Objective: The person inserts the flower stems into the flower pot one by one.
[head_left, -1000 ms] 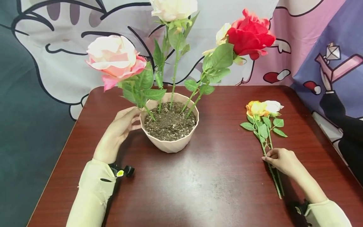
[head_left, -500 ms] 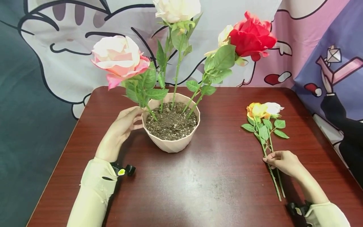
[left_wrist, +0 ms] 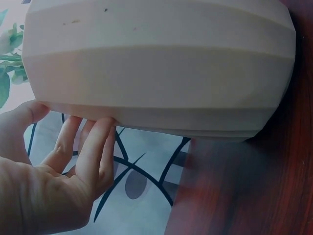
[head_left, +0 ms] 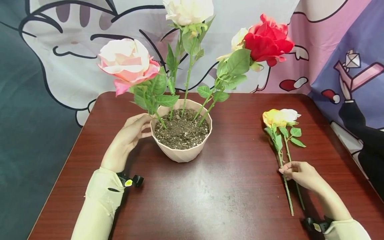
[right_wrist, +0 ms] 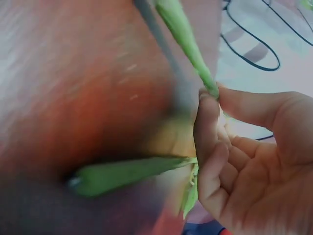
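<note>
In the head view, my left hand (head_left: 127, 135) rests against the left side of a beige faceted flower pot (head_left: 181, 155). Its fingertips touch the outer wall and its thumb lies at the rim, as the left wrist view shows. Dark soil (head_left: 183, 136) fills the pot. On the right, thumb and forefinger of my right hand (head_left: 303, 173) pinch the green stem of a yellow rose (head_left: 273, 118). A white rose (head_left: 291, 115) lies beside it, its stem passing under my hand. In the right wrist view the pinched stem (right_wrist: 188, 44) slants up from the fingertips.
Standing in the soil are a pink rose (head_left: 129, 63), a tall white rose (head_left: 189, 11) and a red rose (head_left: 268, 41), with a paler bloom (head_left: 239, 40) behind the red one. The brown table (head_left: 234, 186) meets a cartoon-printed cloth (head_left: 75, 66) at the back.
The yellow rose has turned a little in my right hand: its bloom shifted right and its stem's lower end left, apart from the white rose's stem. My left hand stays at the pot.
</note>
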The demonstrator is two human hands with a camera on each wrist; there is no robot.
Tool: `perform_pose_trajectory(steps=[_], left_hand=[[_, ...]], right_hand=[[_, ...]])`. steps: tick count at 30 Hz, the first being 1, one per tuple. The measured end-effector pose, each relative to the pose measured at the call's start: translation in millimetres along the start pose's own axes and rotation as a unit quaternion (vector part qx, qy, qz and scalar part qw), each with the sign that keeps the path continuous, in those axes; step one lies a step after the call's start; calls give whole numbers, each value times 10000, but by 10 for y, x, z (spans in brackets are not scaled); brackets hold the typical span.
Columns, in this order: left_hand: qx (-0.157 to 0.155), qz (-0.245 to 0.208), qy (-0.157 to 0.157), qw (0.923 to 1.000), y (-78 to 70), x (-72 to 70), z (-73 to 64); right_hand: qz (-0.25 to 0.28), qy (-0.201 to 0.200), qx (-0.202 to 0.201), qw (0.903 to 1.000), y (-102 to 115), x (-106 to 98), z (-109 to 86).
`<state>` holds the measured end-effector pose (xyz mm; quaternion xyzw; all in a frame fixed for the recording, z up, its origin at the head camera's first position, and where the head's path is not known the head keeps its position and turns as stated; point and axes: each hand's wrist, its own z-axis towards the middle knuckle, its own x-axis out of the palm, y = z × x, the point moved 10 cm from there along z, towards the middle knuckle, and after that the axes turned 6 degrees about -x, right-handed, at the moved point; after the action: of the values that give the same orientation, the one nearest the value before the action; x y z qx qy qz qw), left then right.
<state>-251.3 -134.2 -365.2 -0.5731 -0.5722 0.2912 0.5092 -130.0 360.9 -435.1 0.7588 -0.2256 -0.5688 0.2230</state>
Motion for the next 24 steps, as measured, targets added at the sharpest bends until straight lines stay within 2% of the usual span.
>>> perform_pose_trajectory(steps=[4, 9, 13, 17, 20, 22, 24], left_hand=[[21, -1, 22, 10000, -6, 3, -4], [6, 5, 1, 10000, -1, 0, -2], [-26, 21, -56, 10000, 6, -9, -10], [-67, 25, -123, 9999, 21, -21, -24], [-46, 35, -150, 9999, 22, -18, -25], [-13, 57, -178, 9998, 19, -16, -23], [37, 81, -209, 9997, 14, -15, -19]], right_hand=[[648, 65, -158, 9978, 58, -23, -16], [887, -11, -349, 9954, 153, -109, -41], [1341, 55, -765, 9880, 309, -103, -47], [1788, 84, -1265, 9757, 516, -68, -50], [2122, -149, -1600, 9639, 671, -109, -58], [2439, -378, -1908, 9501, 792, -164, -70], [2750, -506, -2312, 9319, 934, -217, -87]])
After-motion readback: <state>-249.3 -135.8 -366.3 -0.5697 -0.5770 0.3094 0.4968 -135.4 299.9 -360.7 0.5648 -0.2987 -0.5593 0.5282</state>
